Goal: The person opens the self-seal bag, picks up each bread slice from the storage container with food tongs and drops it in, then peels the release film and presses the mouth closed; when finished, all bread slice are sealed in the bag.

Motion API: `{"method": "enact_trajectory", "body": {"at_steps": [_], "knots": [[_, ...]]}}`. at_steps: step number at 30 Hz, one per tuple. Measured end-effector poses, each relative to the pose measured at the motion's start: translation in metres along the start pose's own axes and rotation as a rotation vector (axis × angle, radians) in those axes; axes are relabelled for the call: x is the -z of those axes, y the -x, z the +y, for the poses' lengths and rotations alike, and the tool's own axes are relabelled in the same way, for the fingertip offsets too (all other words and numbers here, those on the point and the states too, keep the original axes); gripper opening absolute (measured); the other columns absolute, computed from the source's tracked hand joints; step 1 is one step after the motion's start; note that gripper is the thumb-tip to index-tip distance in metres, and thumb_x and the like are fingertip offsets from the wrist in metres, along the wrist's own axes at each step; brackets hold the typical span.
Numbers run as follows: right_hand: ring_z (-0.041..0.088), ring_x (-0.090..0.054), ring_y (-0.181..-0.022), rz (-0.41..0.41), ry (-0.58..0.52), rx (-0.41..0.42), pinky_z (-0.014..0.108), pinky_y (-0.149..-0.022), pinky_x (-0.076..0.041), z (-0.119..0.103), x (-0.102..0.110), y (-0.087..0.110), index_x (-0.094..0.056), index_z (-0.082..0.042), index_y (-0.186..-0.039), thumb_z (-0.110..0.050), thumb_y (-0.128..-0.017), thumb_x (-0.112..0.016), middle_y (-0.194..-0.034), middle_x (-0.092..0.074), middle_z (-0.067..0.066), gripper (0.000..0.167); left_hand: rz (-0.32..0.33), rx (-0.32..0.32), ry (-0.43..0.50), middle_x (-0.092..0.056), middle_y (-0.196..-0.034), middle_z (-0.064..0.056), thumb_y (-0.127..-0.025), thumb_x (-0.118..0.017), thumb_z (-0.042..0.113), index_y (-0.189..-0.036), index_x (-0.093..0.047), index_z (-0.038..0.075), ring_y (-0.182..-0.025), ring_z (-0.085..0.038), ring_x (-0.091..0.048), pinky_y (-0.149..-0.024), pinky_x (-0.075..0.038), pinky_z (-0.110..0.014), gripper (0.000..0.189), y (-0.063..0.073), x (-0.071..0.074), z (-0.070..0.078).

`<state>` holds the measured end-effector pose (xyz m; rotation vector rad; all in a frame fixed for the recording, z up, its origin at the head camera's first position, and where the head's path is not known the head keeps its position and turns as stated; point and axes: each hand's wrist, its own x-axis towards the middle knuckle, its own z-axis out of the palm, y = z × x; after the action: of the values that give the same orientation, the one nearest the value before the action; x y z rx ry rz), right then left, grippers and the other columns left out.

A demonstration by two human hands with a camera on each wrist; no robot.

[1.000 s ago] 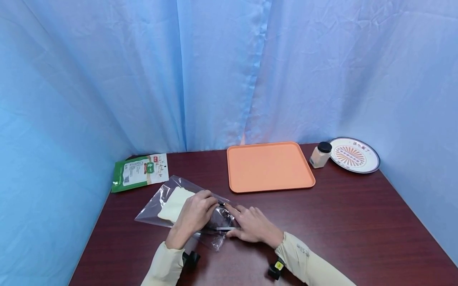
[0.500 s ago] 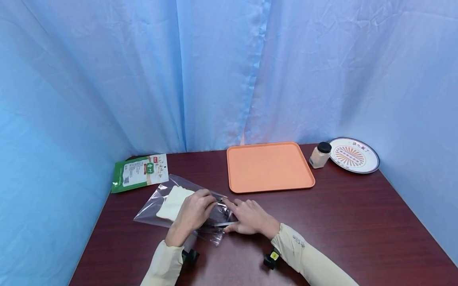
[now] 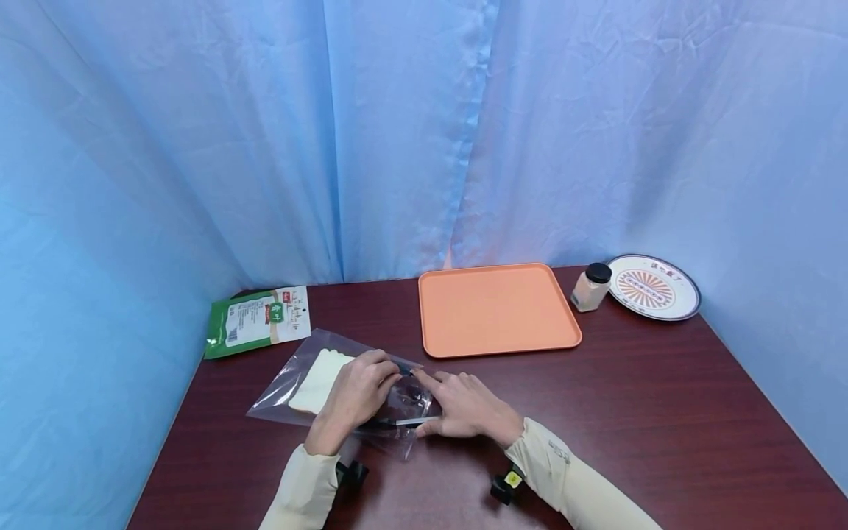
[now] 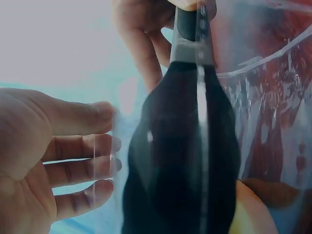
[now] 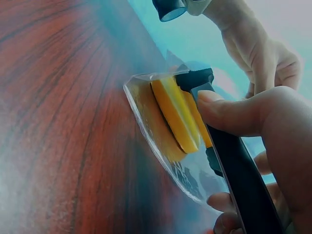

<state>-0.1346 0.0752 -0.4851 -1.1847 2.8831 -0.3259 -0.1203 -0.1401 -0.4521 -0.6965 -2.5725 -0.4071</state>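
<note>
A clear plastic bag (image 3: pixel 273 401) lies on the table at left centre with pale sliced bread (image 3: pixel 318 383) inside. My left hand (image 3: pixel 359 386) pinches the edge of the bag near its mouth. My right hand (image 3: pixel 469 406) holds black-headed tongs (image 3: pixel 414 422), thumb on one arm and index finger by the other. In the left wrist view, one wavy-edged black tongs head (image 4: pixel 183 156) fills the middle, seen close. The right wrist view shows my thumb on a tongs arm, the bread's yellow-brown side (image 5: pixel 173 114) beside the black head. My left hand partly hides the bread.
An orange tray (image 3: pixel 500 309) lies at the back centre. To its right stand a black-lidded jar (image 3: pixel 592 287) and a patterned plate (image 3: pixel 654 287). A green and white packet (image 3: pixel 258 322) lies at the back left. Blue curtains (image 3: pixel 397 147) border the table (image 3: pixel 596 412).
My right hand and the tongs have shifted slightly forward. The bag's film has crinkled and moved a little near its mouth. My left hand has stayed almost in place.
</note>
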Motion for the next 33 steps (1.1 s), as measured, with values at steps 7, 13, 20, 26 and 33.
{"method": "enact_trajectory", "body": {"at_steps": [7, 13, 20, 26, 33], "knots": [[0.026, -0.070, -0.078, 0.000, -0.009, -0.021, 0.040, -0.071, -0.057, 0.001, 0.003, 0.009, -0.043, -0.016, -0.151, -0.073, -0.077, -0.068, -0.125, -0.068, 0.011, 0.096, -0.001, -0.002, 0.017, -0.068, -0.083, 0.003, -0.081, -0.082, 0.012, -0.082, -0.076, 0.012, -0.074, -0.013, -0.065, -0.065, -0.056, -0.032, 0.006, -0.001, 0.001, 0.000], [0.025, -0.067, -0.071, 0.046, 0.036, -0.018, 0.038, -0.064, -0.055, 0.006, 0.007, 0.022, -0.044, -0.015, -0.150, -0.072, -0.076, -0.069, -0.114, -0.069, 0.010, 0.097, -0.011, 0.005, 0.025, -0.067, -0.082, 0.003, -0.082, -0.081, 0.015, -0.081, -0.077, 0.013, -0.072, -0.011, -0.063, -0.064, -0.055, -0.030, 0.005, -0.001, 0.001, 0.001], [0.021, -0.065, -0.066, 0.080, 0.056, -0.026, 0.036, -0.063, -0.055, 0.016, 0.012, 0.042, -0.047, -0.011, -0.148, -0.070, -0.075, -0.071, -0.114, -0.071, 0.010, 0.097, -0.013, 0.016, 0.053, -0.068, -0.082, 0.001, -0.080, -0.083, 0.011, -0.082, -0.077, 0.014, -0.071, -0.011, -0.063, -0.064, -0.055, -0.030, 0.007, -0.002, 0.002, 0.003], [0.008, -0.051, -0.057, 0.131, 0.054, -0.032, 0.032, -0.057, -0.050, 0.027, 0.015, 0.064, -0.047, -0.010, -0.148, -0.069, -0.074, -0.074, -0.105, -0.070, 0.006, 0.098, -0.027, 0.014, 0.059, -0.067, -0.082, 0.002, -0.084, -0.079, 0.013, -0.082, -0.077, 0.015, -0.072, -0.011, -0.063, -0.065, -0.055, -0.029, 0.004, -0.002, 0.002, 0.002], [0.001, -0.042, -0.057, 0.162, 0.029, -0.071, 0.028, -0.058, -0.047, 0.038, 0.018, 0.092, -0.049, -0.012, -0.147, -0.067, -0.073, -0.076, -0.104, -0.070, 0.002, 0.096, -0.023, 0.004, 0.050, -0.067, -0.082, 0.003, -0.084, -0.079, 0.013, -0.082, -0.077, 0.014, -0.072, -0.012, -0.063, -0.065, -0.055, -0.030, 0.003, -0.003, 0.002, 0.002]]}}
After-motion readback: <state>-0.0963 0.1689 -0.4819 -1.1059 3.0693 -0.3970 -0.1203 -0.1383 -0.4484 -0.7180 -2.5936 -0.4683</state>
